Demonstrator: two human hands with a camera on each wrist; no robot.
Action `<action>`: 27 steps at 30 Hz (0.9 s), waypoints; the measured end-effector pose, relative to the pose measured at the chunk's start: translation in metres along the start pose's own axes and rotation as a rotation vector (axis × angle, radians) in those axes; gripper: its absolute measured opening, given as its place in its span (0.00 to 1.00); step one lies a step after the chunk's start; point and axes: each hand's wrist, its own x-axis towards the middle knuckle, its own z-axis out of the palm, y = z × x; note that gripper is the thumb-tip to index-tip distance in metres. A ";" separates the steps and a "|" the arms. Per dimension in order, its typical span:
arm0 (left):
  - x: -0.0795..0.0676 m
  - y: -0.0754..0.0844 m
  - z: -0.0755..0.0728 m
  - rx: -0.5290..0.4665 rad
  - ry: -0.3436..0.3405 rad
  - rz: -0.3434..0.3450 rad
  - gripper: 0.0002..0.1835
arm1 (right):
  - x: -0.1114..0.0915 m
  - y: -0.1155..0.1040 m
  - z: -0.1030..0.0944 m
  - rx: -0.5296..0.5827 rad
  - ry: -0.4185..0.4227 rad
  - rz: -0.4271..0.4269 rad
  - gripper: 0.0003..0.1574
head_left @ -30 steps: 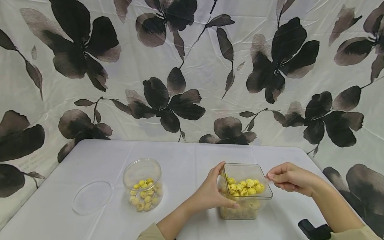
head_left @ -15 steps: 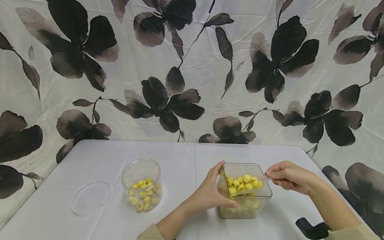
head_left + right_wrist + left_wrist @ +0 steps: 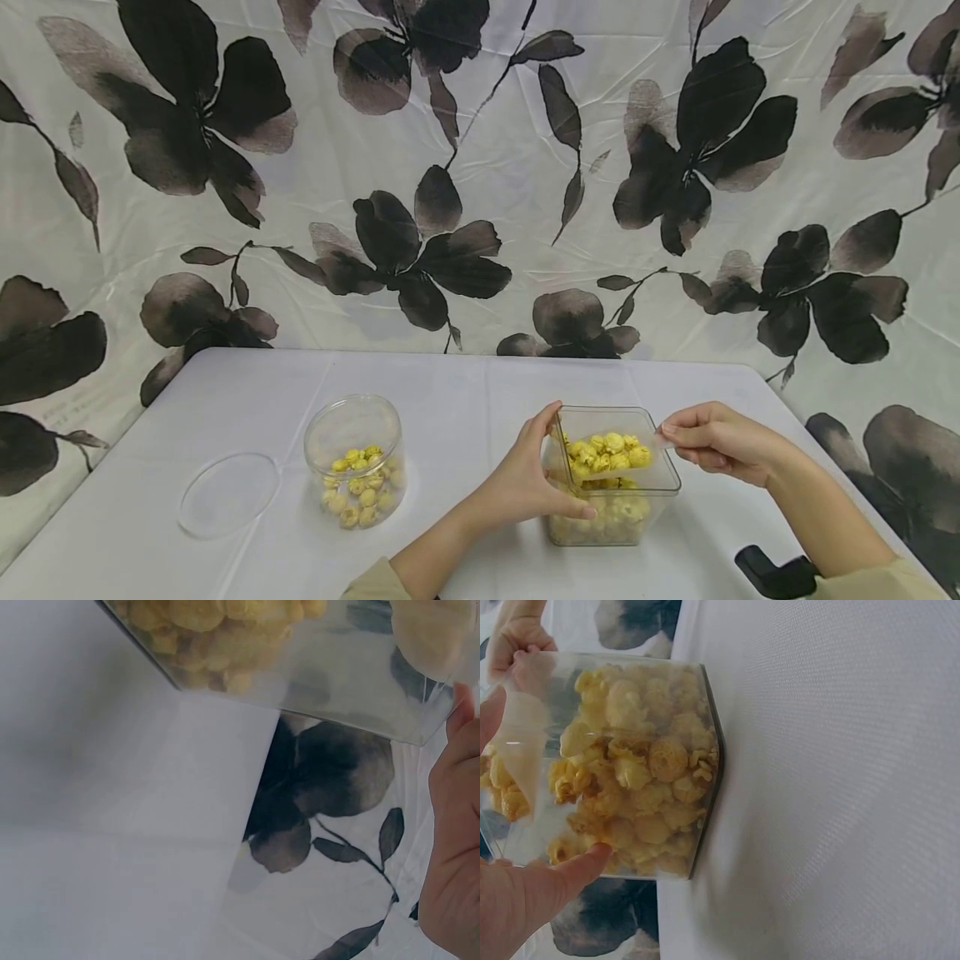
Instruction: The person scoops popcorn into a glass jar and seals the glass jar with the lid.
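A clear square container [image 3: 652, 492] of yellow popcorn stands on the table, and my left hand [image 3: 517, 487] grips its left side, thumb on the front wall. Over the container's right rim, my right hand [image 3: 723, 442] pinches the handle of a translucent scoop [image 3: 665, 441]. The scoop [image 3: 526, 742] carries popcorn [image 3: 611, 450] inside the container, raised above the rest of the popcorn [image 3: 645, 780]. In the right wrist view, the scoop's pale bowl [image 3: 431, 637] shows through the clear wall, close to the right hand [image 3: 457, 832].
A round clear jar [image 3: 354, 467], partly filled with popcorn, stands open at the left of the container. Farther left, a round clear lid [image 3: 231, 496] lies flat on the white table [image 3: 450, 400]. Behind hangs a floral cloth [image 3: 300, 167].
The scoop has come up through the popcorn with a heap on it, tilting to nearly level. My right hand has shifted slightly left; the left hand keeps its grip.
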 end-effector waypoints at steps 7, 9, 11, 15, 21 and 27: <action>0.000 0.000 0.000 -0.012 -0.003 -0.005 0.64 | -0.001 0.004 -0.004 0.044 -0.011 0.005 0.17; 0.000 0.000 0.000 -0.008 -0.002 -0.005 0.64 | -0.001 0.005 -0.005 0.058 -0.017 0.004 0.17; 0.000 0.000 0.000 -0.007 -0.002 -0.005 0.64 | -0.002 0.005 -0.006 0.070 -0.018 0.008 0.17; 0.000 0.001 0.000 -0.005 0.000 -0.006 0.64 | -0.003 0.006 -0.008 0.087 -0.011 0.010 0.17; 0.000 0.001 -0.001 -0.006 0.002 -0.004 0.64 | -0.006 0.006 -0.010 0.113 -0.006 0.002 0.18; 0.000 -0.001 0.000 -0.026 -0.004 -0.008 0.63 | -0.007 0.006 -0.012 0.140 -0.027 -0.016 0.20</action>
